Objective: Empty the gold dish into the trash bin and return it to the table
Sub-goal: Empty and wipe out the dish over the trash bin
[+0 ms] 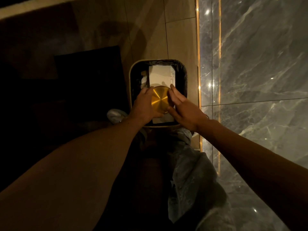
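Both hands, left (144, 104) and right (185, 107), grasping the round brushed-gold metal dish (159, 99) upside-down over the black-lined trash bin (132, 75); looks light, stiff, slick, so I'd keep to the rim.

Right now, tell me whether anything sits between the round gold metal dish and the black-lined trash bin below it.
Nothing visible does. The round gold metal dish, held between the left hand and right hand, hangs directly over the open black-lined trash bin, which already holds a white box.

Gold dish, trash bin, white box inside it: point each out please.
gold dish (159, 99): head view, middle of its shiny round face.
trash bin (130, 75): head view, left rim.
white box (160, 75): head view, flat top face.
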Demonstrator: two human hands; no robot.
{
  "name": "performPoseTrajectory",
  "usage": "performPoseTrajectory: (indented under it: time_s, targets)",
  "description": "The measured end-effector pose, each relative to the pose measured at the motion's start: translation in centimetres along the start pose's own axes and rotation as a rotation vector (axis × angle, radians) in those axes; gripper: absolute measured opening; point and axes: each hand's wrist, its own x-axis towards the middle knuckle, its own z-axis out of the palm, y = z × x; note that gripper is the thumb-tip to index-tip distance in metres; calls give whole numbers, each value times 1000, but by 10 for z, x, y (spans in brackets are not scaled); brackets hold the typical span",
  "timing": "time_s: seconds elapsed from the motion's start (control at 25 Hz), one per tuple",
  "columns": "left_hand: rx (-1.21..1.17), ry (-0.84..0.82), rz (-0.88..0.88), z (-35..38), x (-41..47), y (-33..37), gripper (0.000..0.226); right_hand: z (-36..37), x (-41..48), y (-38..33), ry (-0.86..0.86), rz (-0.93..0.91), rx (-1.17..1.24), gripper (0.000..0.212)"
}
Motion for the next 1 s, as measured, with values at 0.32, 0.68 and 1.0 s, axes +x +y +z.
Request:
performPoseTrajectory:
  time_s: [0.32,0.68,1.0]
  targets:
    - [-412,-73,-190,2,7,-3,107,-30,1,-6,109,266,789,39]
    - [-809,-227,-344,-4,9,12,68,-44,2,1,195,329,800,19]
    - [-905,-28,-426,-11,5,39,26,-44,-7,-4,302,543,862,39]
